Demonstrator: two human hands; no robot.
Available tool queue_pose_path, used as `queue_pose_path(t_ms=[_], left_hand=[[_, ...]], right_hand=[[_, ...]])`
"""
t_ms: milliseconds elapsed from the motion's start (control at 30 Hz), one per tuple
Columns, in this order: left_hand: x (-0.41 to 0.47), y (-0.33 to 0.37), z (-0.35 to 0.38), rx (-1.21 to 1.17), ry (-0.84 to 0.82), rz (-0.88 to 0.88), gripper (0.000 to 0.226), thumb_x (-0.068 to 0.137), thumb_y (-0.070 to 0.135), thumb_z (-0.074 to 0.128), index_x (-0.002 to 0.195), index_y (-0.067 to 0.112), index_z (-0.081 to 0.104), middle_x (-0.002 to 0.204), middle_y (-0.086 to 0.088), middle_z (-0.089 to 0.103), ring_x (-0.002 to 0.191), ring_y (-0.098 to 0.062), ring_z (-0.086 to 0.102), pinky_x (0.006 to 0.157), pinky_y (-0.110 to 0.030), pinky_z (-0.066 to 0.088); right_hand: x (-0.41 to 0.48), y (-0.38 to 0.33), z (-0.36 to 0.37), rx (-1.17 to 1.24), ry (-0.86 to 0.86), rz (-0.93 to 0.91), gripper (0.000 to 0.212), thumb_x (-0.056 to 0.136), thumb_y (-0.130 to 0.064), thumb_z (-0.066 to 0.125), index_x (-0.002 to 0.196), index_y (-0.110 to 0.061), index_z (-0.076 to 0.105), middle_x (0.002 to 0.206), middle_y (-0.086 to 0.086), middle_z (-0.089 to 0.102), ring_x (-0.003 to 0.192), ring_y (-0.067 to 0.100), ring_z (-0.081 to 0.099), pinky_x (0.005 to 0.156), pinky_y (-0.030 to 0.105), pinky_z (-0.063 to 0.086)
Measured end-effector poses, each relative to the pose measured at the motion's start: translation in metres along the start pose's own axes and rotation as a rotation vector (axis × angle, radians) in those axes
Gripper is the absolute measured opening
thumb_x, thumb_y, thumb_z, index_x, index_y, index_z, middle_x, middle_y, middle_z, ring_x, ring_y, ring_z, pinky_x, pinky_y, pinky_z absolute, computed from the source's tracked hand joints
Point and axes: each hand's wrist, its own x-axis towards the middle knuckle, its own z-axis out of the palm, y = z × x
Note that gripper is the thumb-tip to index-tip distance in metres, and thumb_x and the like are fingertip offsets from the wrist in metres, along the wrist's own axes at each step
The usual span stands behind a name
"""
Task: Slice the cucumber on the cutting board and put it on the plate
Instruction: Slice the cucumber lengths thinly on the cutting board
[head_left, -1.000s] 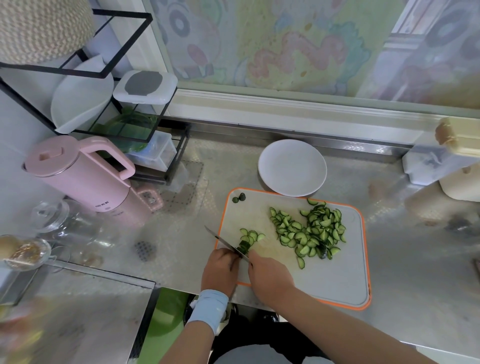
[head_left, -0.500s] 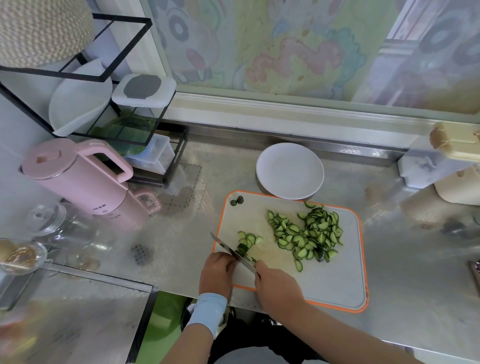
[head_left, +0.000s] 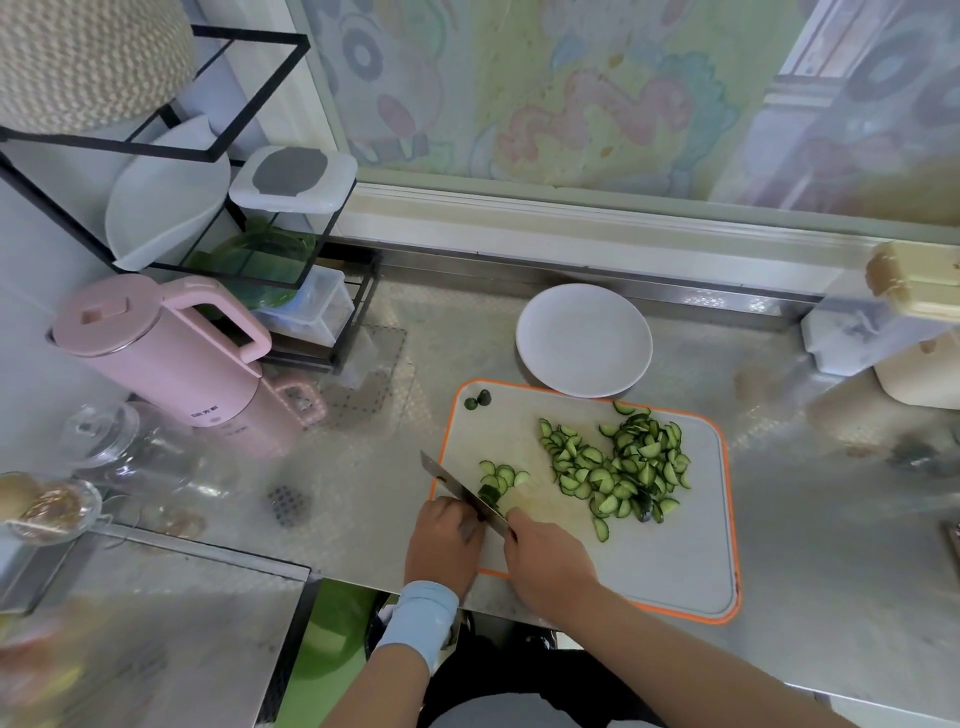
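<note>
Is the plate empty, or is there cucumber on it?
Empty. The plate shows bare white surface; the cucumber slices all lie on the cutting board.

Pale blue wristband (head_left: 418, 619) on left wrist; bare forearms.

Bright daylight, wide-angle warp, perhaps blurred corners

No text can be read. The pink kettle (head_left: 156, 353) at nine o'clock bears small dark print near its base, too small to make out.
</note>
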Motion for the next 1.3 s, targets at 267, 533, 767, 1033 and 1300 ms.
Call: queue_pose_path(t_ms=[267, 533, 767, 1033, 1300], left_hand=[[0.022, 0.019, 0.000, -0.054, -0.150, -0.164, 0.032, 0.080, 0.007, 0.060, 0.110, 0.017, 0.061, 0.105, 0.005, 0.058, 0.103, -0.016, 0.048, 0.085, -0.019, 0.035], [0.045, 0.028, 0.011, 0.037, -0.251, -0.131, 0.030, 0.080, 0.015, 0.066, 0.110, 0.016, 0.063, 0.105, -0.002, 0.057, 0.103, -0.021, 0.050, 0.088, -0.027, 0.041], [0.056, 0.045, 0.013, -0.128, -0.241, -0.135, 0.021, 0.091, 0.011, 0.054, 0.107, 0.018, 0.067, 0.106, 0.003, 0.064, 0.099, -0.015, 0.058, 0.088, -0.020, 0.041], [0.069, 0.045, 0.010, 0.155, -0.500, -0.004, 0.032, 0.081, 0.025, 0.066, 0.112, 0.030, 0.063, 0.113, 0.006, 0.046, 0.107, -0.012, 0.045, 0.093, -0.029, 0.044], [0.085, 0.065, 0.016, -0.017, -0.454, 0.019, 0.007, 0.085, 0.020, 0.065, 0.091, 0.018, 0.069, 0.099, 0.001, 0.054, 0.082, -0.015, 0.059, 0.075, -0.020, 0.044]], right_hand=[[0.003, 0.021, -0.040, 0.057, 0.107, 0.063, 0.017, 0.102, -0.033, 0.036, 0.088, -0.024, 0.039, 0.068, -0.001, 0.055, 0.059, 0.021, 0.052, 0.049, 0.032, 0.036], [0.005, 0.037, -0.051, 0.081, 0.153, 0.127, 0.018, 0.102, -0.033, 0.036, 0.089, -0.022, 0.043, 0.068, -0.001, 0.057, 0.058, 0.020, 0.053, 0.046, 0.030, 0.034], [0.005, 0.045, -0.057, 0.099, 0.182, 0.154, 0.019, 0.103, -0.033, 0.036, 0.089, -0.022, 0.042, 0.068, 0.000, 0.056, 0.057, 0.020, 0.052, 0.045, 0.030, 0.030], [0.003, 0.049, -0.062, 0.104, 0.248, 0.194, 0.023, 0.103, -0.038, 0.035, 0.087, -0.023, 0.041, 0.066, 0.000, 0.055, 0.058, 0.021, 0.054, 0.052, 0.036, 0.045], [-0.007, 0.053, -0.061, 0.073, 0.260, 0.233, 0.022, 0.104, -0.039, 0.035, 0.090, -0.023, 0.043, 0.071, 0.001, 0.058, 0.061, 0.023, 0.054, 0.053, 0.034, 0.043]])
